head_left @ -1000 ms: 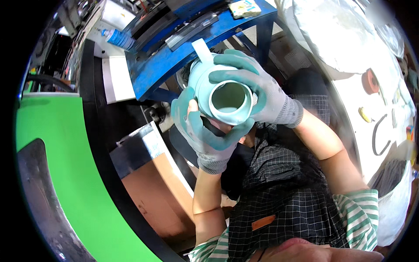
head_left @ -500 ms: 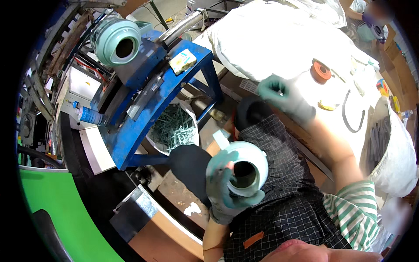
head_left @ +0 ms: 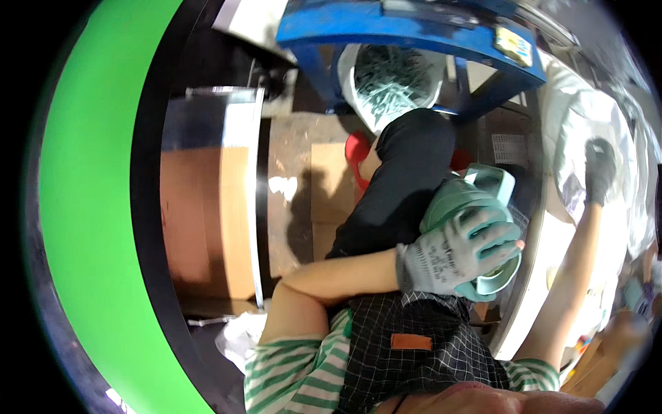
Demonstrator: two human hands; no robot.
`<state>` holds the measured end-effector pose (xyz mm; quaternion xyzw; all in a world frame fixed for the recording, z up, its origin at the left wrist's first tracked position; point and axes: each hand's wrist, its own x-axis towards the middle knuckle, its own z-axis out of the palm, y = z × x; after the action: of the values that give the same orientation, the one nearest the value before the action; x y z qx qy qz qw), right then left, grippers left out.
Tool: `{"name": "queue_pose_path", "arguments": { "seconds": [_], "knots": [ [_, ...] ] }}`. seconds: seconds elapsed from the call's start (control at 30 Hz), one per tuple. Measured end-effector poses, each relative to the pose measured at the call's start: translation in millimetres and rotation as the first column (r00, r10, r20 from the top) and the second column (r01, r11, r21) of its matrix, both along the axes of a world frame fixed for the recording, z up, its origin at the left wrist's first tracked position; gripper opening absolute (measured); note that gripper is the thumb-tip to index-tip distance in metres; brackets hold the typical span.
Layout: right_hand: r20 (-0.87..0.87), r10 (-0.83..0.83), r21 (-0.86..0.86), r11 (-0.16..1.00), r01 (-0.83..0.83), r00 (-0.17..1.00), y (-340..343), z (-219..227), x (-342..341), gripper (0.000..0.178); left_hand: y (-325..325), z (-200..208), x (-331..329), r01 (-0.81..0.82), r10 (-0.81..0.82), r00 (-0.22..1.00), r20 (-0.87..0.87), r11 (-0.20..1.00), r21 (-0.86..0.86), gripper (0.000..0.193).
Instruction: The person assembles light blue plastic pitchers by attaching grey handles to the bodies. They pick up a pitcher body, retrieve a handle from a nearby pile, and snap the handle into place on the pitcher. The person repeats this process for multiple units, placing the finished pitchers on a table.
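Using the left hand (head_left: 463, 254) to hold a teal jug (head_left: 452, 198).
Slightly parted fingers wrap the teal jug beneath; if that lone grip slackens, it could drop. Well right of them, the right hand (head_left: 600, 169) is over white sheeting (head_left: 574, 114), finger pose unclear.

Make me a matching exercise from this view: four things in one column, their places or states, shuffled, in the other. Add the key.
1. left hand
2. right hand
3. white container
4. brown patch

A. filled with thin green strips
B. on the checked apron
C. holding the mint-green jug
D. at the white sheeting

Pairs: 1-C, 2-D, 3-A, 4-B
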<state>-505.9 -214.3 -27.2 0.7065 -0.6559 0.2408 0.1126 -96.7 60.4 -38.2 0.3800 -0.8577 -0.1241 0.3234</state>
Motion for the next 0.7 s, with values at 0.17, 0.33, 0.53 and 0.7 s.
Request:
{"name": "queue_pose_path", "arguments": {
  "seconds": [0.17,0.33,0.53,0.7],
  "knots": [
    [0.575,0.26,0.063,0.931,-0.359,0.776,76.3,20.7,12.4,0.031,-10.9,-15.4,-18.5,-0.047,0.009,0.951,-0.308,0.992,-0.117,0.068],
    [0.952,-0.28,0.272,0.576,-0.771,0.126,187.0,56.2,148.0,0.057,-25.0,-7.4,-17.5,-0.043,-0.053,0.951,-0.304,0.953,-0.301,0.038],
    [0.658,0.324,0.084,0.865,-0.494,0.68,231.2,63.7,216.4,0.066,-28.4,-6.6,-0.4,-0.019,-0.065,0.951,-0.303,0.963,-0.267,0.015],
    [-0.068,0.779,0.304,0.611,-0.731,0.623,243.7,84.2,202.8,0.043,-20.3,-5.9,4.2,0.005,-0.072,0.963,-0.261,0.969,-0.247,0.014]
  ]
}}
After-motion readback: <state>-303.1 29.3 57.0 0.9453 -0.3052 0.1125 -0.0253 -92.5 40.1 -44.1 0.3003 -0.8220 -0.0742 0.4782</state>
